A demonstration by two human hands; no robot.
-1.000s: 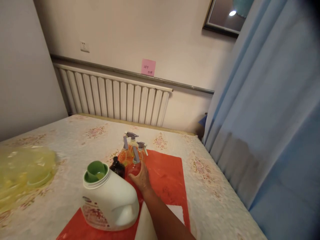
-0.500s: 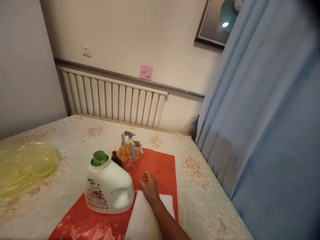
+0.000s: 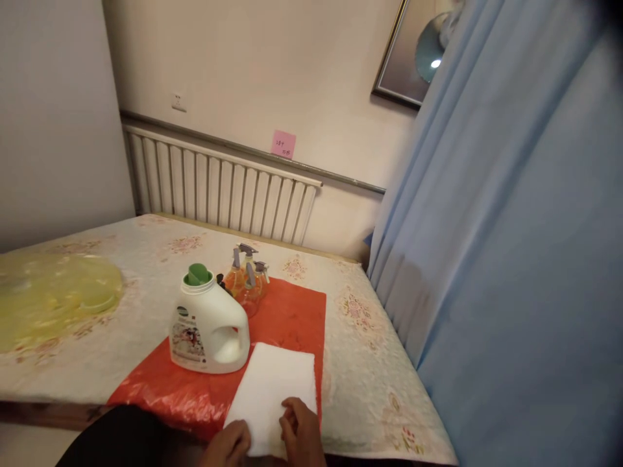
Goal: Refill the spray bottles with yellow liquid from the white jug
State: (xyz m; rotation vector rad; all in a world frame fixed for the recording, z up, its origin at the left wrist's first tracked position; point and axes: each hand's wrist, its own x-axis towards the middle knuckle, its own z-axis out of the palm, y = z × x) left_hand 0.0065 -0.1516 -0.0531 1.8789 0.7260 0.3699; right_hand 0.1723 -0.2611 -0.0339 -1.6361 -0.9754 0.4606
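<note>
Far left on the bed (image 3: 121,350): a yellow plastic bag (image 3: 53,295), well apart. Upright on the red sheet (image 3: 292,311), a white jug (image 3: 208,324), green cap on, spray bottles (image 3: 247,282) clustered just behind. At the near edge, a folded white cloth (image 3: 272,389). Left hand (image 3: 228,446) curled at its corner; right hand (image 3: 302,433) pinching its near edge, thumb on top.

Yellow plastic bag (image 3: 53,298), perhaps holding dishes, beside white radiator (image 3: 219,194).
</note>
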